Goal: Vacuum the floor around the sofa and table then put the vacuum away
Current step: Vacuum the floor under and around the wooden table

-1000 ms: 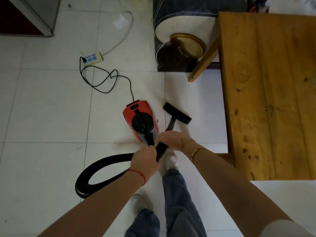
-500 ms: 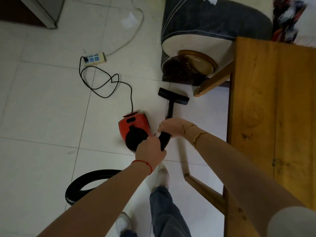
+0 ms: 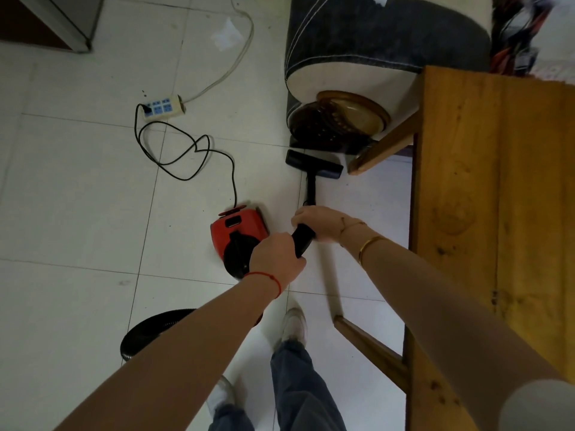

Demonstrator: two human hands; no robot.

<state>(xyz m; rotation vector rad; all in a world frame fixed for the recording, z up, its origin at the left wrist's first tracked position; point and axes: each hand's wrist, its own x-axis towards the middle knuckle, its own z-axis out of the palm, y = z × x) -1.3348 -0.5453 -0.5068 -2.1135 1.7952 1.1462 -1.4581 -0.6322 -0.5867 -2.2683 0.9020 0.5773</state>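
A small red and black vacuum cleaner (image 3: 238, 233) sits on the white tiled floor. Its black wand (image 3: 310, 189) runs forward to a flat black floor nozzle (image 3: 314, 164) that lies against the foot of the dark sofa (image 3: 379, 42), beside a table leg. My left hand (image 3: 275, 259) grips the lower end of the wand's black handle (image 3: 303, 239). My right hand (image 3: 320, 222) holds the same handle just above it. The ribbed black hose (image 3: 146, 331) loops on the floor behind my left arm, partly hidden.
The wooden table (image 3: 497, 213) fills the right side, with legs at front and back. A black cord (image 3: 186, 154) coils from the vacuum to a white power strip (image 3: 163, 107). A paper scrap (image 3: 225, 34) lies on the floor beyond. My feet stand below the hands.
The nozzle has been pushed forward from the open floor up to the sofa's foot. Both hands moved forward with the wand, and I have stepped closer to the sofa.
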